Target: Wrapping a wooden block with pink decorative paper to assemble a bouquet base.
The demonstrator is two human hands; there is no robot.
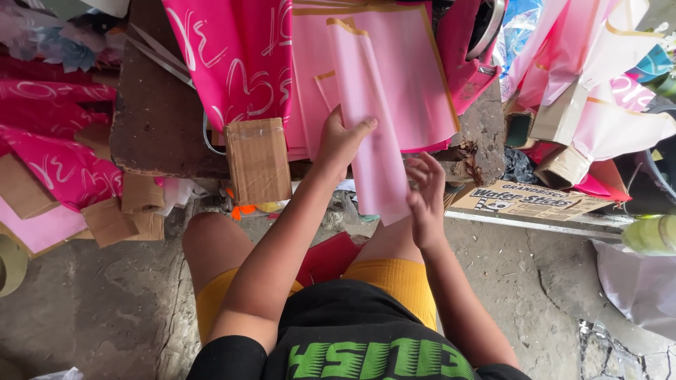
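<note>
My left hand [340,141] grips a long, folded pale pink sheet [373,119] with a gold edge, thumb pressed across its front. My right hand [426,197] touches the sheet's lower right edge with fingers spread and curled. The sheet hangs from a low wooden table [158,119] down toward my knees. Under it lies a stack of pale pink gold-edged sheets [415,77]. Left of that, a bright pink sheet with white script [236,56] drapes over the table.
A small cardboard box [258,160] hangs off the table's front edge. Scissors [160,56] lie on the table. Cardboard scraps [113,218] and pink wrap pile at left; a printed carton [524,199], a white bag [637,281] and a tape roll [10,264] ring the cracked concrete floor.
</note>
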